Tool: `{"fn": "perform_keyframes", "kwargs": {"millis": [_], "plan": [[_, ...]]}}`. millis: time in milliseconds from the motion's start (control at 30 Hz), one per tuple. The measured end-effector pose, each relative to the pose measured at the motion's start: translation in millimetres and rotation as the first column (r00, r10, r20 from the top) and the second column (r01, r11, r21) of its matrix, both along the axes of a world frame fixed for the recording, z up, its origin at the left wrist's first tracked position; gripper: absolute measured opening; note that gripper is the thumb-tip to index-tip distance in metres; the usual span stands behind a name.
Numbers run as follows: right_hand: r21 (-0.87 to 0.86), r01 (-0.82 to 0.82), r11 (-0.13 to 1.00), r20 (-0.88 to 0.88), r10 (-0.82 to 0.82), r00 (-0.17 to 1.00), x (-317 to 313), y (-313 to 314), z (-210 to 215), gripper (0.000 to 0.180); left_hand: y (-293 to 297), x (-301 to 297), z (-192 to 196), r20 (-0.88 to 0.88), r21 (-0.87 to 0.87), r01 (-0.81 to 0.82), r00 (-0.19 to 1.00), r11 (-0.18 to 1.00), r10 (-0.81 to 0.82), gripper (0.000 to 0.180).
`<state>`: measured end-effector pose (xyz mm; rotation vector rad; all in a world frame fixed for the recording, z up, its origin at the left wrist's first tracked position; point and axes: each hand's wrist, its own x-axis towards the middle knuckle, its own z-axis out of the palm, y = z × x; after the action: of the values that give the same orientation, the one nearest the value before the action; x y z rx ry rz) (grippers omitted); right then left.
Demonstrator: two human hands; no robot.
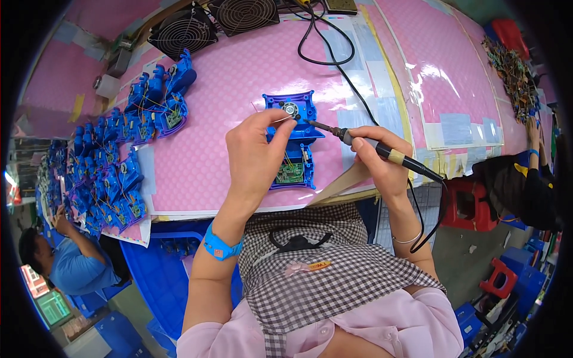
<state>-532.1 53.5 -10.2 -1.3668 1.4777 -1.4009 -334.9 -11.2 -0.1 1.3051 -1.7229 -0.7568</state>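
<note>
A blue plastic housing (305,102) lies open in front of me, in two halves. Set in its far half is a small round speaker (290,108); the near half holds a green circuit board (291,173) with thin wires. My left hand (250,152) reaches over the housing, thumb and forefinger pinched on a thin wire (278,120) beside the speaker. From the right, my right hand (385,161) grips a soldering iron (418,166) by its handle. The iron's tip points left, close to my left fingertips; whether it touches anything is too small to tell.
Many similar blue housings (110,155) with wires crowd the table's left side. Two black fans (182,33) stand at the back. The iron's black cable (352,83) loops across the table. Other people (83,262) work at left and right. A red stool (468,206) stands at right.
</note>
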Motion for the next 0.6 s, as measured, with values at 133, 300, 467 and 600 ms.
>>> {"fn": "perform_keyframes", "kwargs": {"millis": [133, 300, 467, 600], "plan": [[-0.023, 0.027, 0.999, -0.003, -0.028, 1.0, -0.9, 1.0, 0.1, 0.016, -4.8, 5.6, -7.3, 0.22, -0.103, 0.154, 0.967, 0.983, -0.129, 0.011], [-0.01, 0.016, 1.0, 0.023, -0.016, 1.0, 1.4, -0.2, -1.6, 0.016, -4.3, 2.1, -5.4, 0.289, -0.048, 0.149, 0.949, 0.988, -0.129, 0.011], [0.002, 0.016, 1.0, 0.049, -0.016, 0.999, 2.0, 0.5, -1.5, 0.017, -1.9, -1.1, -1.8, 0.269, -0.021, 0.131, 0.956, 0.991, -0.12, 0.009], [-0.022, 0.001, 1.0, 0.015, -0.001, 1.0, 1.7, 0.9, -2.2, 0.017, -2.0, -0.3, -5.1, 0.285, -0.056, 0.12, 0.953, 0.991, -0.099, 0.011]]}}
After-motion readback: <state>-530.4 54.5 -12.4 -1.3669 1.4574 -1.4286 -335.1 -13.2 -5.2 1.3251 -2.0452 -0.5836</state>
